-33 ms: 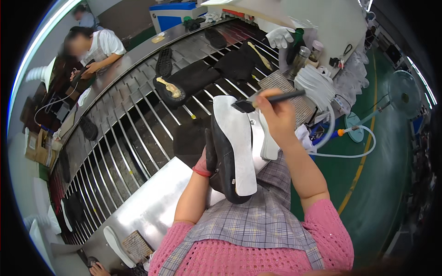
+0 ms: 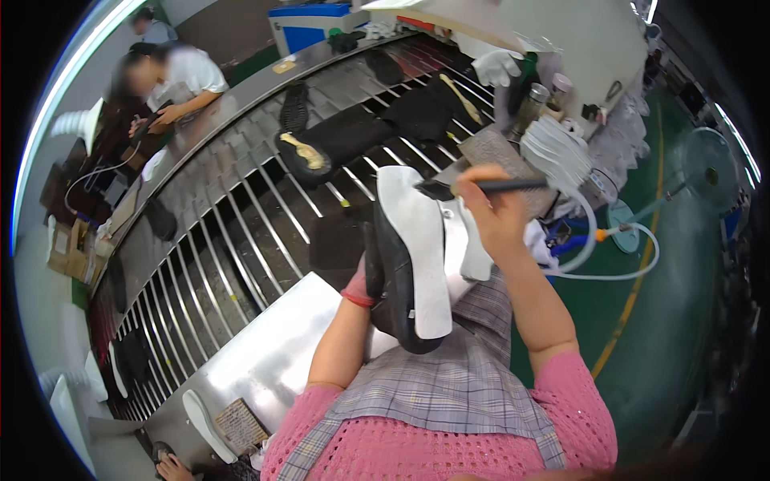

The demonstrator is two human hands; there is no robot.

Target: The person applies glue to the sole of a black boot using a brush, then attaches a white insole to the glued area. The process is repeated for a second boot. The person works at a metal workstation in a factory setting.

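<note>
My left hand (image 2: 355, 287), mostly hidden behind a black shoe (image 2: 387, 240), is closed round it, with a red band at the wrist. The shoe is turned so that a white sole-shaped piece (image 2: 423, 248) laid along its underside faces up. In my right hand (image 2: 496, 215) is a black-handled brush (image 2: 513, 184), pinched between thumb and fingers. Its dark head is beside the upper right edge of the white piece; I cannot tell whether they touch. Another white sole-shaped piece (image 2: 476, 255) lies on the metal surface just right of the shoe.
A conveyor of metal rods (image 2: 241, 276) runs beyond my hands, carrying black shoes (image 2: 309, 156) and a black outsole (image 2: 293, 108). Stacked white soles (image 2: 556, 152), jars (image 2: 529, 100) and a white glove (image 2: 497, 68) are at right. A fan (image 2: 710, 164) stands farther right. Across the conveyor a co-worker (image 2: 188, 80) handles something dark.
The brush head has shifted from over the white piece to just off its right edge. My left hand still holds the shoe, and the whole view has swung slightly.
</note>
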